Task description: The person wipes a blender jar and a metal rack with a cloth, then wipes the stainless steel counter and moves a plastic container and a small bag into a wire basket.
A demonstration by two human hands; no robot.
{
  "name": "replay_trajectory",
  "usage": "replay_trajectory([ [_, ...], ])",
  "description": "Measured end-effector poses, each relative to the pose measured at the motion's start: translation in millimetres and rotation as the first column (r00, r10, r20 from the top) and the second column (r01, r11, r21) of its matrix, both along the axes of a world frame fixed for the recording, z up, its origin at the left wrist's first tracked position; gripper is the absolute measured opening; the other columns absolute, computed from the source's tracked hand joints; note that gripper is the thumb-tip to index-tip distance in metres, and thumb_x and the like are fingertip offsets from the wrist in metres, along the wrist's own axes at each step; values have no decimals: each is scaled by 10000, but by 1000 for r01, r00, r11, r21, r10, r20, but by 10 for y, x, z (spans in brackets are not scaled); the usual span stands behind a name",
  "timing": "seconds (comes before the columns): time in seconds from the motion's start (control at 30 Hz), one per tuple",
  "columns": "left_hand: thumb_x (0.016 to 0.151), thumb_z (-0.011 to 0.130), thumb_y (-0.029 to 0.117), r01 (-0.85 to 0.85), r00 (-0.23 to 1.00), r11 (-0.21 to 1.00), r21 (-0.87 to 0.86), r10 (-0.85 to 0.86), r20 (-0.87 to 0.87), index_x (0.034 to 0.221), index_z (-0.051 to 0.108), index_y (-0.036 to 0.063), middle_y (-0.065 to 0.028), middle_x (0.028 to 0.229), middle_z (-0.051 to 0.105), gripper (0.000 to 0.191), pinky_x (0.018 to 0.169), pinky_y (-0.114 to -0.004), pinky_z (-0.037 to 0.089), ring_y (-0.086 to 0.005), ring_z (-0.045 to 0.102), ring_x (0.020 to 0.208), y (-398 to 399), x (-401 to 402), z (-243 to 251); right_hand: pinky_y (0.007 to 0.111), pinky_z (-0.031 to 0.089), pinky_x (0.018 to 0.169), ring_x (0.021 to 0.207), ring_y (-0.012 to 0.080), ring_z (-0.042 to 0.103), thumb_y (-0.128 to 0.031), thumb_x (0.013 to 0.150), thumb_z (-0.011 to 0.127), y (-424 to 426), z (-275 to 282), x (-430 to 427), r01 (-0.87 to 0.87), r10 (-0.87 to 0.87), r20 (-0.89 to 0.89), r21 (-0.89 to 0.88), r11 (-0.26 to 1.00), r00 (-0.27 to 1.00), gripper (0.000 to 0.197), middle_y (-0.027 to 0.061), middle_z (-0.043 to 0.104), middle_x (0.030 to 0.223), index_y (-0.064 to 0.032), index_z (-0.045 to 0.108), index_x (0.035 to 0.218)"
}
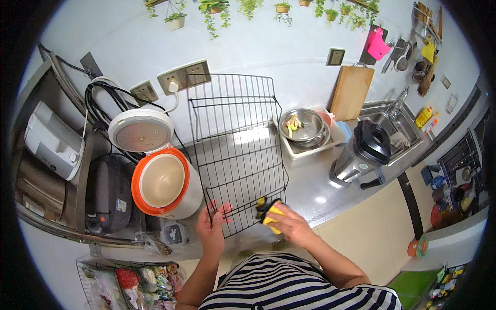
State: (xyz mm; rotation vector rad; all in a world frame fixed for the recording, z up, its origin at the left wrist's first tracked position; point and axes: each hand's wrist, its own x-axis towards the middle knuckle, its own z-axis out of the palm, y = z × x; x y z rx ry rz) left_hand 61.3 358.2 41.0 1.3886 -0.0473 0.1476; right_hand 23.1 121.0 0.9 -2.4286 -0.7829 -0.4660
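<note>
A black wire rack (242,155) stands tilted over the steel counter, its far end near the wall. Its near left corner is gripped by my left hand (212,224), with fingers passing through and behind the wires. My right hand (292,226) holds a yellow and black cloth (274,217) against the rack's near right edge. Part of the cloth shows through the wires, and the fingers partly cover it.
Left of the rack stands an open rice cooker (166,186) with an orange rim. Rightward are a white basin (296,155) with steel bowls (302,124), a blender (364,151), a wooden cutting board (350,93) and a sink (407,128). A plastic container (174,234) sits at the counter's front edge.
</note>
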Motion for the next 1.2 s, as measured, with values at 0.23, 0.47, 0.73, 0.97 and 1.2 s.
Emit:
replay_trajectory([
  [0.23, 932, 483, 123, 50, 998, 995, 92, -46, -50, 1188, 450, -42, -146, 1008, 639, 306, 675, -257, 504, -197, 635, 908, 120, -47, 25, 397, 442, 936, 1168, 328, 498, 121, 551, 613, -309, 258, -23, 260, -236, -115, 290, 921, 965, 395, 105, 613, 1110, -25, 661, 914],
  [0.47, 926, 484, 124, 168, 984, 976, 141, -158, -83, 1194, 451, -38, -143, 1019, 638, 315, 700, -266, 511, -194, 633, 910, 39, -153, -28, 420, 424, 926, 1105, 366, 529, 29, 642, 700, 76, 1058, 561, 21, -191, 278, 515, 857, 941, 299, 138, 615, 1094, -6, 644, 933],
  [0.73, 924, 493, 125, 196, 980, 963, 187, -189, -56, 1191, 443, -44, -148, 1026, 639, 320, 736, -266, 505, -189, 623, 934, 38, -341, -53, 416, 438, 903, 1057, 366, 547, 72, 638, 595, 136, 954, 1141, 17, -154, 285, 430, 902, 946, 293, 141, 616, 1057, -16, 621, 916],
  [0.97, 936, 466, 119, 81, 997, 995, 56, -81, -8, 1152, 434, -28, -155, 1061, 620, 264, 747, -285, 511, -213, 622, 950, 213, -389, -32, 333, 413, 936, 1055, 249, 558, 163, 622, 394, -516, 253, 922, 338, -305, -160, 604, 722, 939, 464, 128, 606, 1094, -22, 617, 984],
  [1.2, 936, 459, 122, 213, 977, 976, 50, -213, 4, 1170, 430, -12, -173, 1047, 620, 271, 742, -322, 524, -244, 625, 961, 262, -354, -99, 316, 451, 903, 1044, 195, 558, -114, 789, 565, -554, 258, 891, 462, 382, -406, 885, -64, 830, 496, 68, 553, 1158, -45, 448, 1267],
])
